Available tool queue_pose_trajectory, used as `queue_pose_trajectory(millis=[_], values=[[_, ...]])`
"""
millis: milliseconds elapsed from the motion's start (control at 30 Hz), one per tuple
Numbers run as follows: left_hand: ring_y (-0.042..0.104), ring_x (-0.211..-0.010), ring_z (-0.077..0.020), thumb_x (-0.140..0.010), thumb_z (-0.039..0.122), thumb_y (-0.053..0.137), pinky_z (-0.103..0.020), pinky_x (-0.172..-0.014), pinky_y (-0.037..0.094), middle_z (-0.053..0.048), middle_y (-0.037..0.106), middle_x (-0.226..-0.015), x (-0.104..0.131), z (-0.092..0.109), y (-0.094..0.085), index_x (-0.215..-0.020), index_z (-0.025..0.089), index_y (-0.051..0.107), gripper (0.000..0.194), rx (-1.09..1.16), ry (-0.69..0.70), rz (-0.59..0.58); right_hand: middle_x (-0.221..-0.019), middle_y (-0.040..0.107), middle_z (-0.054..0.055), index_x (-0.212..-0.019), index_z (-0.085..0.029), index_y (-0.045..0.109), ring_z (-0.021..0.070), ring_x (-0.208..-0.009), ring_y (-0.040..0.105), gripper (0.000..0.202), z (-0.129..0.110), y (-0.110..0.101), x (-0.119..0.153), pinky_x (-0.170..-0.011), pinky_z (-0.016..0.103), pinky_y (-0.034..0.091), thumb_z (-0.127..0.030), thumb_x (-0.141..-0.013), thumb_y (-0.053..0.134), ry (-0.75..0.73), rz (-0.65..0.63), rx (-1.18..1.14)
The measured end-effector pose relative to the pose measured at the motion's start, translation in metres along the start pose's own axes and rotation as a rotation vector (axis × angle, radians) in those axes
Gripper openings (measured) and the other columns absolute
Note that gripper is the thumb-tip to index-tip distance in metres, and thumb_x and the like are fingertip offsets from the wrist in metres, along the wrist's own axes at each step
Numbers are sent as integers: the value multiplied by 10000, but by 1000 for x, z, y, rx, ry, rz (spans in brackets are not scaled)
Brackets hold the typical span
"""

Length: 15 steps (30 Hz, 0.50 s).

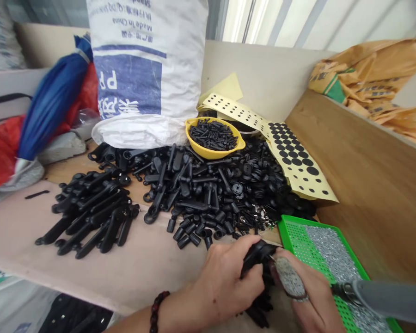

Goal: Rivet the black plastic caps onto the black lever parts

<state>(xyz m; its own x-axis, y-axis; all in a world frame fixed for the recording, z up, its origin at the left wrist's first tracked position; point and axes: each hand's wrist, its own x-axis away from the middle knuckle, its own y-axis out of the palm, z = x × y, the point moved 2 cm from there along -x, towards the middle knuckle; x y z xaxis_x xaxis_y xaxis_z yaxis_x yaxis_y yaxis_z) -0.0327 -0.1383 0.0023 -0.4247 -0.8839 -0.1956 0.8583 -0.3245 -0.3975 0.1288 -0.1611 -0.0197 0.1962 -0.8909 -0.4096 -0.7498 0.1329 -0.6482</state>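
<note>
My left hand (225, 277) is closed round a black plastic part (258, 254), gripping it between thumb and fingers. Close beside it, my right hand (308, 286) has its fingers pinched together at the part's right end. A worn grey cover (289, 277) wraps one finger of that hand. Something thin and shiny shows at its fingertips, too small to name. A grey tool with a dark chuck (384, 296) reaches in from the right, just behind my right hand; whether the hand touches it is hidden. More black parts (260, 310) lie under my hands.
Black plastic parts (194, 185) are heaped across the table, with long handle-like pieces (97, 212) stacked at left. A yellow bowl (211, 152) contains black screw-like pieces. At right stands a green tray (294, 236) of small metal pieces, below sticker sheets (298, 175). A white sack (180, 60) stands behind.
</note>
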Motion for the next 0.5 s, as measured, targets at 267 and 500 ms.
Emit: queue_pose_trajectory(millis=[267,500], values=[[534,-584,-111,-764,151,487,-182,-545,405,-12,639,-730,5,3,0,-1115,152,604,370,71,112,-146,-687,607,11,-932,-244,579,184,-622,624,279,-6,-10,-1,-505,234,465,-381,-936,336,-93,-98,-93],[579,-695,-144,-823,203,502,-211,-665,462,-46,673,-846,1,10,-3,-1147,173,588,336,60,241,-234,-789,640,56,-1052,-204,542,207,-679,651,259,3,-17,24,-558,263,511,-378,-871,477,-189,30,119]])
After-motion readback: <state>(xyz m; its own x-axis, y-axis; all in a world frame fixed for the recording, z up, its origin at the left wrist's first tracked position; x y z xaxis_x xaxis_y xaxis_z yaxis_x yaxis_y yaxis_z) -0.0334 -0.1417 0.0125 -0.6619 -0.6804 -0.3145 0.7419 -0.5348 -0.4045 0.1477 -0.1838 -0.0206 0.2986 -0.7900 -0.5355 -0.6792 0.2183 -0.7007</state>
